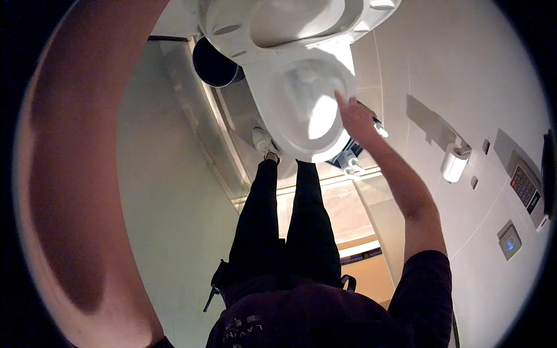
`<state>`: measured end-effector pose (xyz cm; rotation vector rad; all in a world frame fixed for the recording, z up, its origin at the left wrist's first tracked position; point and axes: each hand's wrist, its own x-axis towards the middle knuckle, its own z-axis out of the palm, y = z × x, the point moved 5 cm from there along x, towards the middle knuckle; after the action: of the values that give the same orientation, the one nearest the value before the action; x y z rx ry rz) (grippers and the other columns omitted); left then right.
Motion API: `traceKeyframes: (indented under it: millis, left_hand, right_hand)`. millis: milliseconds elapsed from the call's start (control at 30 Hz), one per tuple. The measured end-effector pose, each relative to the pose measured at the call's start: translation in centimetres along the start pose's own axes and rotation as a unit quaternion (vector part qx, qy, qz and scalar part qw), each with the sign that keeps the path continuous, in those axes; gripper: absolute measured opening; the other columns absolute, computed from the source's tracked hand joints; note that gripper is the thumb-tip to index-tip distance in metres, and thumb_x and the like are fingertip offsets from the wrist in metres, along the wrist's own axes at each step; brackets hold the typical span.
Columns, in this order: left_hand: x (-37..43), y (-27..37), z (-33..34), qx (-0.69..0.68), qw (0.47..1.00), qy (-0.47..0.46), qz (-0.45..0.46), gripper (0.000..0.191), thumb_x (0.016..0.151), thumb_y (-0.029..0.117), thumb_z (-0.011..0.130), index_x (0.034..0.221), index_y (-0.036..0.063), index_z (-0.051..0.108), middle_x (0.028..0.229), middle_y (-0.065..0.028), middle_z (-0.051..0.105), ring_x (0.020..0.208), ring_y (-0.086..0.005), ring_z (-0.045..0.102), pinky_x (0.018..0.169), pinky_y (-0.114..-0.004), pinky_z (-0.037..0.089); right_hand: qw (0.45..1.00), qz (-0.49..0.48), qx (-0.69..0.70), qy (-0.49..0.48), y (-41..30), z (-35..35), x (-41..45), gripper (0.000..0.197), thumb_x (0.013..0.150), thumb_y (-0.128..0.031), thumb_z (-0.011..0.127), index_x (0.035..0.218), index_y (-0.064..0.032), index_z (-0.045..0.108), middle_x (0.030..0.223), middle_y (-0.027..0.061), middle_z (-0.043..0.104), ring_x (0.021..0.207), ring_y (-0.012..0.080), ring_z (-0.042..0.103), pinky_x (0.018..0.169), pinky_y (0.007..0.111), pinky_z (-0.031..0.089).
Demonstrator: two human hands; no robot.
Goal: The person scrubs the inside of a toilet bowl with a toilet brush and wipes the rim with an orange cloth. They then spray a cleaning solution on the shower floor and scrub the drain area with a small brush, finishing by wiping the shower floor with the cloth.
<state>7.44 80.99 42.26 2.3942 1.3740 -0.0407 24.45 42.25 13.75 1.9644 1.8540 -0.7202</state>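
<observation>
Before me stands a white toilet bowl (pixel 298 155), brightly lit along its front rim and right inner side. Its seat (pixel 235 41) is tipped up at the back, with grey oval pads on the underside. My right hand (pixel 359 119) reaches over the bowl's right rim, index finger stretched out and apart from the others; nothing is seen in it. Whether the fingers touch the bowl is unclear. My left arm (pixel 82 152) runs up close to the camera along the picture's left side, and my left hand is out of view.
A dark bin (pixel 215 63) stands left of the toilet. Pale bottles (pixel 349 163) are low at the bowl's right. The right wall carries a toilet paper roll (pixel 455 164), a keypad panel (pixel 525 185) and a blue-lit switch (pixel 510 243). A pale panel (pixel 165 209) is at left.
</observation>
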Motion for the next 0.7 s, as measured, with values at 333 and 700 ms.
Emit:
traceKeyframes:
  millis: [333,700]
  left_hand:
    - [0.1,-0.6,-0.3,-0.011,1.0,-0.004,0.004,0.032,0.084,0.025,0.065,0.102,-0.0018,0.064,0.094,-0.0161,0.065,0.082,-0.0245,0.062,0.069,-0.038,0.053]
    - [0.6,-0.4,1.2,0.008,1.0,-0.005,0.015,0.032,0.084,0.024,0.064,0.102,-0.002,0.063,0.095,-0.0164,0.064,0.083,-0.0247,0.062,0.069,-0.038,0.052]
  right_hand:
    - [0.962,0.053,0.182,-0.198,-7.8,11.4,-15.5,0.059,0.092,-0.018,0.045,0.149,-0.0071,0.03,0.077,0.0236,0.063,0.071,0.0384,0.064,0.07,0.05,0.052]
    - [0.935,0.201,0.29,-0.033,-7.4,10.7,-0.1,0.064,0.081,-0.007,0.053,0.143,-0.0063,0.039,0.089,0.025,0.065,0.084,0.0407,0.065,0.075,0.05,0.052]
